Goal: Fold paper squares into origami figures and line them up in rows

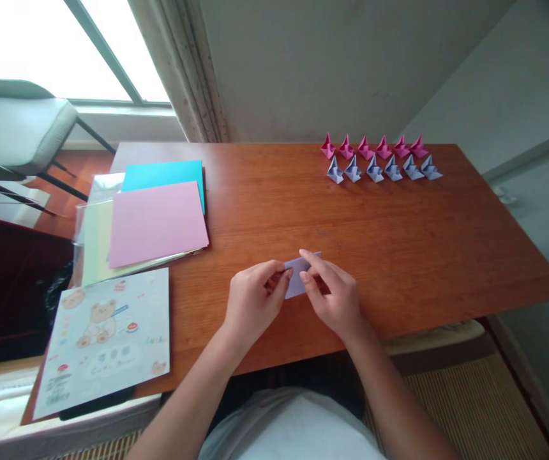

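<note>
A small piece of lavender paper (295, 285), which looks folded along its upper edge, is held up between my two hands near the front edge of the table. My left hand (259, 292) pinches its left side between thumb and curled fingers. On the right side, my right hand (332, 291) has its thumb and fingers closed on the paper, with the index finger reaching along the top edge. The fingers hide part of both ends of the sheet.
At the back right of the wooden table (265, 211) stand a row of pink origami figures (365, 149) and a row of pale lavender ones (375, 169). To the left lie pink sheets (159, 220), blue sheets (164, 174) and a bear-printed pad (106, 338). A chair (20, 121) stands beyond.
</note>
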Available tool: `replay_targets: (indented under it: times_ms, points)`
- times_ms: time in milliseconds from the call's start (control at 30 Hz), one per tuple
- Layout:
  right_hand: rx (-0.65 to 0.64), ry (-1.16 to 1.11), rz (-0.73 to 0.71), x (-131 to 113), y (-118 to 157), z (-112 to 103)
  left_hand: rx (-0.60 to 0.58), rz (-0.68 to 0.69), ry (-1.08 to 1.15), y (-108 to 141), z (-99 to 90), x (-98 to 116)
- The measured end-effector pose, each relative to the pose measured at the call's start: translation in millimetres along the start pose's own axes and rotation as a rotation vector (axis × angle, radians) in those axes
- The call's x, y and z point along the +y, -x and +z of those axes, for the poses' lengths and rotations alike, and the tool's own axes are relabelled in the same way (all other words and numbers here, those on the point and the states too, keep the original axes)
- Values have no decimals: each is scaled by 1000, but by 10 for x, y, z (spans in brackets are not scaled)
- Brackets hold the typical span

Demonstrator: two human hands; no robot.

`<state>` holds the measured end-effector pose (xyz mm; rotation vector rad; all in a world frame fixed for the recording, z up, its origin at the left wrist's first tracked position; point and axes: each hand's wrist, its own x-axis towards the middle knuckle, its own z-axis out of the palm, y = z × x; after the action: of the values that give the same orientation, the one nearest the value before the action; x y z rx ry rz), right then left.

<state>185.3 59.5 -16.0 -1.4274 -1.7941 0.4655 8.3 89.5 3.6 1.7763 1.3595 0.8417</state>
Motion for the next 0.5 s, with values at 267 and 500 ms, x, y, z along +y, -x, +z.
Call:
replay_targets:
  times_ms: [267, 500]
  points:
    - [-90, -48, -36, -13, -40, 1, -44, 31, 20, 16, 18, 24]
    - [-72, -44, -84, 9, -44, 8, -66, 16, 116, 22, 25, 29]
